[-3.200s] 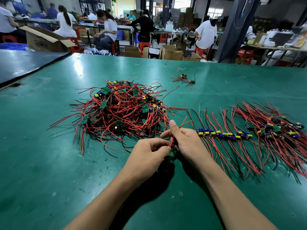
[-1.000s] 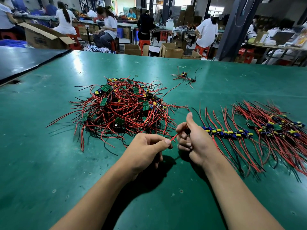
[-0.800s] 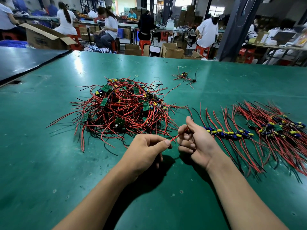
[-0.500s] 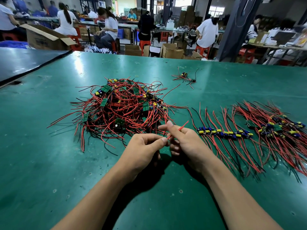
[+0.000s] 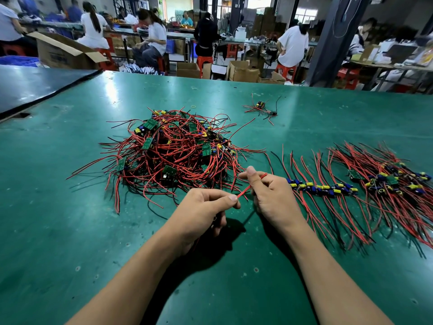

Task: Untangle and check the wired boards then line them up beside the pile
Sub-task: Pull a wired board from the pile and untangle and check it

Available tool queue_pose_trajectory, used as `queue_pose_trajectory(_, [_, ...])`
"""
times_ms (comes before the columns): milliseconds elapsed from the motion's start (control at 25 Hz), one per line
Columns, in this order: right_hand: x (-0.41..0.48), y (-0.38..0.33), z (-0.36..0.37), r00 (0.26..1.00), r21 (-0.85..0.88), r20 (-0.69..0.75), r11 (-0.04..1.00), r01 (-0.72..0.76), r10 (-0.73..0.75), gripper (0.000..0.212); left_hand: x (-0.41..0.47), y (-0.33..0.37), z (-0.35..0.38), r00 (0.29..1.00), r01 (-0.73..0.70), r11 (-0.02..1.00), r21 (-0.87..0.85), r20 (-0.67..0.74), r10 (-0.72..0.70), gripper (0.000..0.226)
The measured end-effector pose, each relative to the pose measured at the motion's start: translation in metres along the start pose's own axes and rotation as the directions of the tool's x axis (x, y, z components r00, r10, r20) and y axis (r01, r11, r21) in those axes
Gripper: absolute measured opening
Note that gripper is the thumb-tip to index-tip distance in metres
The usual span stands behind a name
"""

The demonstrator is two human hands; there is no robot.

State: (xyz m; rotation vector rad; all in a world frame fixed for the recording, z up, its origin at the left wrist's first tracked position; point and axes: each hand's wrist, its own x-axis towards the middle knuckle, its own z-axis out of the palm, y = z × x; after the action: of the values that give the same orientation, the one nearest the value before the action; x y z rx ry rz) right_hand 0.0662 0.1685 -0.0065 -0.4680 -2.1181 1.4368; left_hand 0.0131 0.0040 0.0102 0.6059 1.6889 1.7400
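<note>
Between the pinching fingers of left hand [image 5: 201, 207] and right hand [image 5: 274, 195], a red wire [image 5: 243, 191] runs straight; sharp tugging could snap it.

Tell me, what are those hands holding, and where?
One red wire, pinched by both: the left hand lower down, the right hand near its free tip.
</note>
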Motion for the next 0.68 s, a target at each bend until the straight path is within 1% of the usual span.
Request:
queue_pose_trajectory(80, [0.001, 0.002, 0.0, 0.999, 0.055, -0.03, 0.998, -0.015, 0.017, 0.04, 0.0, 0.001, 0.0, 1.0, 0.002, 1.0, 0.014, 0.003, -0.002, 0.022])
queue_pose_trajectory(160, [0.002, 0.001, 0.002, 0.994, 0.226, 0.022, 0.968, -0.112, 0.11, 0.044, -0.001, 0.002, 0.0, 1.0, 0.001, 1.0, 0.021, 0.006, -0.001, 0.022])
queue_pose_trajectory(240, [0.003, -0.005, 0.003, 0.966, 0.373, 0.121, 0.892, -0.257, 0.227, 0.055, -0.001, 0.002, 0.0, 1.0, 0.004, 1.0, 0.006, 0.005, -0.004, 0.021])
queue_pose_trajectory(320, [0.003, -0.007, 0.003, 0.935, 0.459, 0.196, 0.815, -0.354, 0.296, 0.063, -0.003, 0.002, -0.001, 1.0, 0.024, 0.999, -0.042, 0.007, -0.024, 0.019])
queue_pose_trajectory(440, [0.005, -0.007, -0.004, 0.924, 0.588, 0.203, 0.714, -0.38, 0.324, 0.059, -0.006, 0.003, -0.003, 0.998, 0.061, 0.991, -0.118, 0.037, -0.057, 0.018])
queue_pose_trajectory(520, [0.004, -0.008, -0.003, 0.922, 0.61, 0.207, 0.693, -0.383, 0.327, 0.064, -0.006, 0.006, -0.005, 0.996, 0.08, 0.983, -0.166, 0.048, -0.073, 0.016])
queue_pose_trajectory(600, [0.001, -0.009, 0.001, 0.916, 0.564, 0.236, 0.722, -0.4, 0.324, 0.072, -0.005, 0.008, -0.004, 0.998, 0.064, 0.97, -0.235, 0.023, -0.06, 0.019])
queue_pose_trajectory(640, [-0.001, -0.01, 0.004, 0.916, 0.528, 0.253, 0.75, -0.399, 0.31, 0.067, -0.004, 0.008, -0.004, 0.999, 0.042, 0.957, -0.288, 0.0, -0.045, 0.023])
queue_pose_trajectory(680, [-0.004, -0.009, 0.008, 0.923, 0.478, 0.265, 0.793, -0.377, 0.279, 0.056, -0.003, 0.009, -0.004, 0.999, 0.013, 0.94, -0.342, -0.026, -0.023, 0.026])
